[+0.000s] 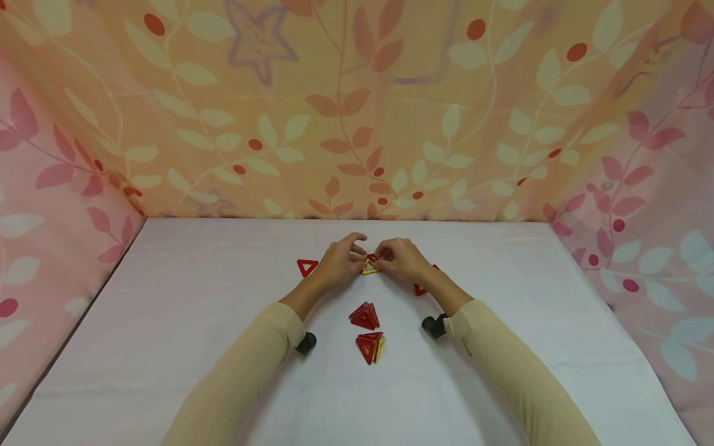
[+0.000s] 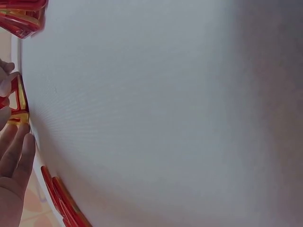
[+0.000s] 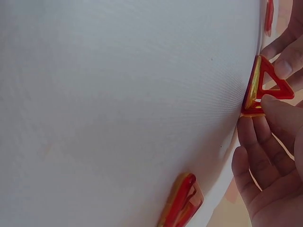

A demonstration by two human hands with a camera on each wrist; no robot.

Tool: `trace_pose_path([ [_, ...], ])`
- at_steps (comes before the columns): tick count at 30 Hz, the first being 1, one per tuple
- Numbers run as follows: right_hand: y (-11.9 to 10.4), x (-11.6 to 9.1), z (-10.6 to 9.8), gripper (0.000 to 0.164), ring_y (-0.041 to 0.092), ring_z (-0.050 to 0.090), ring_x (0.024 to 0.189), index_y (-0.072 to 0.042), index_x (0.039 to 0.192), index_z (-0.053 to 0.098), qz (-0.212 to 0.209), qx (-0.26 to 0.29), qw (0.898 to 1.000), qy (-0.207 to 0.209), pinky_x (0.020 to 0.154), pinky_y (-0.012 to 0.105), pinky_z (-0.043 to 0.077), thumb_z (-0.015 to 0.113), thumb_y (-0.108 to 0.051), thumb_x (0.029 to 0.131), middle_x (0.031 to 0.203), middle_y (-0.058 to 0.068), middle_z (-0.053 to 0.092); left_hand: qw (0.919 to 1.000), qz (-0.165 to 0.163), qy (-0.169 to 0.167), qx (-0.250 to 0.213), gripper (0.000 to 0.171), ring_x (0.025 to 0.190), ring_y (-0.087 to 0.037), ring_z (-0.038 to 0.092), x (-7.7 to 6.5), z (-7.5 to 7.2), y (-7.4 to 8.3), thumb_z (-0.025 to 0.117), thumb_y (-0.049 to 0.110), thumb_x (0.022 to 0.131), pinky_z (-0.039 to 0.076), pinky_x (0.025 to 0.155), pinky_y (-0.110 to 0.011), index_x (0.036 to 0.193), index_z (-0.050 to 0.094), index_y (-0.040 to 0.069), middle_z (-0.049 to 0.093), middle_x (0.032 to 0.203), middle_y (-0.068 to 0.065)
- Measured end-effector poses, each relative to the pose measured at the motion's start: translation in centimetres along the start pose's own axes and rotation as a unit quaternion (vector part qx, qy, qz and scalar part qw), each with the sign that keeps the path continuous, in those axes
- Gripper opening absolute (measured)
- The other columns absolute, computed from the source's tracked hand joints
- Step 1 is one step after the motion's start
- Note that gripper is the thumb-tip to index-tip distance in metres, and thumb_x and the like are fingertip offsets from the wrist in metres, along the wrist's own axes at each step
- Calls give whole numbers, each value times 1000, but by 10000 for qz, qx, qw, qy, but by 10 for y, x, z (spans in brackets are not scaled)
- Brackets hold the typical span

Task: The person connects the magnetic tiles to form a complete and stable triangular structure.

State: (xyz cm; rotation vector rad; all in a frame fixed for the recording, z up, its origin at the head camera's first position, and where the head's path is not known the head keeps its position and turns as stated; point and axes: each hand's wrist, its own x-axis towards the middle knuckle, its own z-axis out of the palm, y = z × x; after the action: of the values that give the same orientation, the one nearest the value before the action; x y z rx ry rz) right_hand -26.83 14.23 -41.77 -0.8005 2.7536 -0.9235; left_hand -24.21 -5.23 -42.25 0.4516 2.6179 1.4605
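Both hands meet over a small piece built of red and yellow triangular magnetic tiles [image 1: 370,267], near the far side of the white table. Its tiles stand at angles to each other, and a red hollow triangle [image 3: 282,89] faces up in the right wrist view. My left hand [image 1: 341,260] pinches one side, thumb on the red tile, with a finger raised. From the other side my right hand [image 1: 404,257] pinches the piece between thumb and fingers, its outer fingers [image 3: 258,156] stretched beneath. Parts of the tiles are hidden behind the fingers.
Two pyramid-like tile pieces, one red [image 1: 364,316] and one red and yellow [image 1: 369,347], sit nearer on the white table [image 1: 223,272]. A red triangle [image 1: 301,265] lies left of the hands. More red tiles [image 1: 421,290] lie partly under the right forearm. Patterned cloth [image 1: 357,124] walls the table.
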Motion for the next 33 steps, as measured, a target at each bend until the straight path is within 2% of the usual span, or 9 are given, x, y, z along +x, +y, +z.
trace_pose_path([
  [9,2,0,3,12,14,60,75,-4,96,71,-141,21,9999,12,70,28,50,77,-11,88,82,1,68,10000,-29,-50,1,55,110,-29,67,0,1,-1,70,-4,89,55,90,-38,139,49,3,70,117,-15],
  [17,2,-1,2,22,14,59,77,-3,105,71,-163,137,9997,-123,71,28,50,77,-16,88,85,2,67,9999,-51,-22,97,54,108,-28,68,-1,0,0,71,-2,89,55,90,-38,138,51,4,70,116,-14],
  [20,1,-2,0,28,17,61,82,-3,111,70,-104,324,9992,-225,74,30,52,75,-19,89,92,5,67,9999,-54,-14,136,53,107,-28,69,-1,-1,-1,71,0,89,55,90,-38,138,51,4,71,115,-13],
  [23,1,-4,-1,32,20,63,91,-3,119,68,-18,447,9987,-247,81,35,53,70,-21,93,108,9,68,9998,-102,-6,165,51,104,-27,69,-2,-2,0,71,2,90,55,90,-38,138,52,5,72,113,-12],
  [27,1,-3,-1,32,26,63,103,-3,125,67,43,382,9990,-212,91,43,52,59,-20,99,126,12,65,9997,-132,-39,177,49,103,-26,70,-2,-5,1,69,2,91,54,91,-39,137,53,5,73,110,-12],
  [30,4,-2,1,31,28,63,106,-3,127,66,-66,202,9994,-259,93,45,51,56,-11,98,130,12,64,9998,-108,-105,140,46,103,-26,69,-3,-7,1,68,0,92,53,92,-40,136,53,3,73,110,-13],
  [33,5,-1,1,35,25,63,100,-4,128,65,-193,50,9991,-387,89,42,52,59,-4,94,129,12,64,9999,-71,-139,62,44,104,-26,69,-3,-8,0,66,-1,93,53,93,-40,135,53,1,73,110,-14],
])
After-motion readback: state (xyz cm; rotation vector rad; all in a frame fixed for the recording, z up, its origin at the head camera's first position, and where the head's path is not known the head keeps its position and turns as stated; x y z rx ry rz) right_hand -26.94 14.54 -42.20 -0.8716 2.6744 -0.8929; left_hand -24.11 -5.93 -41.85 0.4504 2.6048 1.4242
